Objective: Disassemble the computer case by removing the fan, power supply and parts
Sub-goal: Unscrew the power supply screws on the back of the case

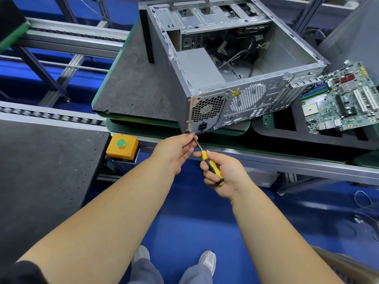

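Note:
An open grey computer case lies on its side on a dark foam pallet, rear panel facing me. The power supply sits in its near left corner, with its fan grille and socket on the rear panel. My right hand grips a yellow-and-black screwdriver. Its tip meets a screw at the lower left corner of the power supply plate. My left hand pinches the metal shaft near the tip. Loose cables lie inside the case.
A green motherboard rests on a black foam tray to the right. A yellow box with a green button sits on the conveyor rail at left. A dark mat covers the near left bench. Blue floor lies below.

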A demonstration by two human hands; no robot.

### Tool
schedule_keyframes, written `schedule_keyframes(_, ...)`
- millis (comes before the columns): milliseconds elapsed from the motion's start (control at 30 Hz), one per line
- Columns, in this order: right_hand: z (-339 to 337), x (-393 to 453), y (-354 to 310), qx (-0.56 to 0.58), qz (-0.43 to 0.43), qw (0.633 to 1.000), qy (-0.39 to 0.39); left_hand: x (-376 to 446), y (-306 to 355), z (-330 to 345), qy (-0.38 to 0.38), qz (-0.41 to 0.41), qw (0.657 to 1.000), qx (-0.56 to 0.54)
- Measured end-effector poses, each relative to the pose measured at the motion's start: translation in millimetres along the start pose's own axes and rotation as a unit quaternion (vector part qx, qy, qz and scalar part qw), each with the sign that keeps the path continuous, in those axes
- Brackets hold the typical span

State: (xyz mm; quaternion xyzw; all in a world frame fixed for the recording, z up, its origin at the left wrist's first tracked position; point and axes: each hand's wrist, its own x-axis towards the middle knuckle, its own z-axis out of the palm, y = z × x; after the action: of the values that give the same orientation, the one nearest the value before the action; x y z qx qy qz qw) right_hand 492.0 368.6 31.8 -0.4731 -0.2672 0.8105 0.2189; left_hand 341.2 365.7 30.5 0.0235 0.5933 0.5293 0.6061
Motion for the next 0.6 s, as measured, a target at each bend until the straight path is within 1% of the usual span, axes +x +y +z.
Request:
schedule_keyframes(100,3,-1,0,0.004,0.006,1.000,0.005,-1,1,0,0.001,0.002,1.000,0.002)
schedule_keyframes(167,5,-1,0,-0.020,-0.002,1.000,0.017,-3,1,0,-0.001,0.004,1.000,0.000)
schedule_keyframes(267,11,-2,2,-0.101,-0.035,0.992,0.060,-4,1,1,-0.003,0.004,1.000,0.002)
schedule_keyframes(367,17,-5,4,-0.226,-0.097,0.962,0.114,-6,1,3,0.000,0.002,1.000,0.003)
schedule_keyframes(433,20,-8,5,-0.337,-0.133,0.919,0.155,-6,2,3,0.001,0.004,1.000,0.004)
schedule_keyframes(467,21,-9,7,-0.403,-0.156,0.885,0.175,-6,2,4,0.003,0.004,1.000,0.009)
schedule_keyframes(533,24,-10,9,-0.524,-0.194,0.802,0.210,-6,2,7,0.014,-0.007,0.999,0.031)
schedule_keyframes(600,27,-10,12,-0.622,-0.213,0.713,0.242,-7,3,9,0.026,-0.021,0.998,0.054)
